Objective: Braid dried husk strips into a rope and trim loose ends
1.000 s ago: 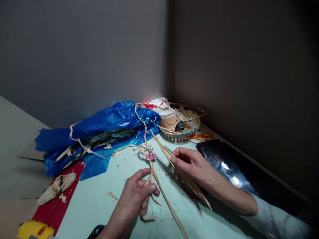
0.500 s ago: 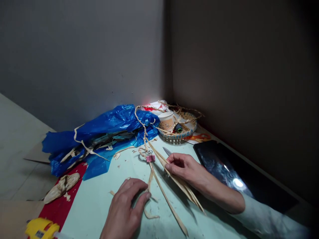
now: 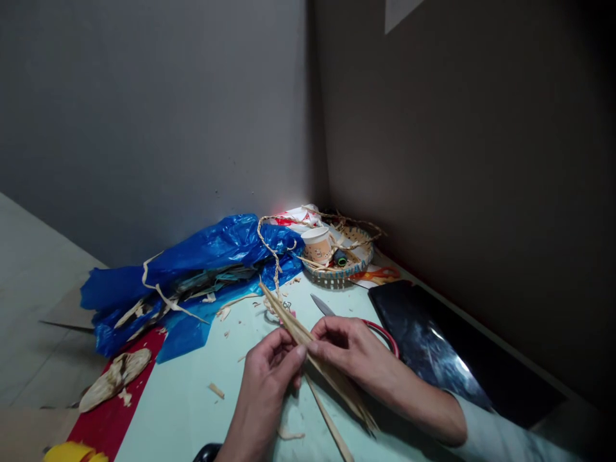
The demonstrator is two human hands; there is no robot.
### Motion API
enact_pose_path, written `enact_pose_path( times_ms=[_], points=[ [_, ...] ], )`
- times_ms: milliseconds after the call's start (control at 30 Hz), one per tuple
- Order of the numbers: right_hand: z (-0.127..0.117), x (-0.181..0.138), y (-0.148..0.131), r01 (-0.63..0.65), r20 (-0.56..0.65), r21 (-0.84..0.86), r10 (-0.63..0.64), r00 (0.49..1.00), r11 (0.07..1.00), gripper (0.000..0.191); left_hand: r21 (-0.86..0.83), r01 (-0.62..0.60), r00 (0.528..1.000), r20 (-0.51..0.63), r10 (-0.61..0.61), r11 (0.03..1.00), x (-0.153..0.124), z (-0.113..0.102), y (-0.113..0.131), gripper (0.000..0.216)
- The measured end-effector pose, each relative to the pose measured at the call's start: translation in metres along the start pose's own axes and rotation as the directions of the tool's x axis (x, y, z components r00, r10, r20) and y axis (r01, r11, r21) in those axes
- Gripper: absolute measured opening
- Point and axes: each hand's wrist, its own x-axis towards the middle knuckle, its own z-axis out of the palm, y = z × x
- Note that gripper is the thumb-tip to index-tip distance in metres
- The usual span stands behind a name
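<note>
A bundle of dried, straw-coloured plant strips [image 3: 342, 390] slants across the middle of the table. My right hand [image 3: 353, 350] pinches it between thumb and fingers. My left hand [image 3: 273, 371] is closed on the same bundle from the other side, its thumb close to the right thumb. Behind the bundle, a pink binder clip [image 3: 287, 308] is mostly hidden. A thin braided cord [image 3: 276, 262] runs back from there towards the basket. Another loose strip [image 3: 332, 427] lies below the hands. Beside my right hand is a pair of scissors with a red handle [image 3: 385, 335], partly covered by it.
At the back stands a woven basket [image 3: 332, 280] with a paper cup [image 3: 317, 244]. A blue plastic bag [image 3: 212, 247] spreads at left, a dark glossy panel [image 3: 423, 340] at right. Orange-handled scissors [image 3: 382, 274] lie near the basket; a yellow tool [image 3: 74, 453] shows at lower left.
My left hand has moved up and right onto the strip bundle. My right hand has shifted slightly down with it, and the bundle now covers most of the clip. The view has tilted up slightly.
</note>
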Motion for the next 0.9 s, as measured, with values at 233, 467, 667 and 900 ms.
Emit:
enact_pose_path(
  times_ms=[233,467,667,900],
  points=[
    [0.0022,0.0012,0.0034,-0.041,-0.011,0.063,0.041,0.999,0.997,0.022,0.014,-0.021,1.0,0.004,0.021,1.0,-0.0015,-0.003,0.0019,0.017],
    [0.0046,0.001,0.0054,0.093,-0.058,-0.077,-0.097,0.994,0.993,0.025,0.063,-0.086,0.995,-0.046,0.089,0.994,0.0019,0.0009,0.0012,0.034],
    [0.0071,-0.0041,0.0046,0.077,-0.096,-0.173,-0.094,0.991,0.982,0.02,0.038,-0.114,0.993,-0.01,0.114,0.993,0.0046,0.0032,-0.0005,0.038],
    [0.0036,-0.0035,0.0013,0.059,-0.059,-0.11,-0.066,0.996,0.992,0.021,-0.007,-0.096,0.994,0.043,0.097,0.995,0.002,0.0013,-0.0022,0.026]
  ],
)
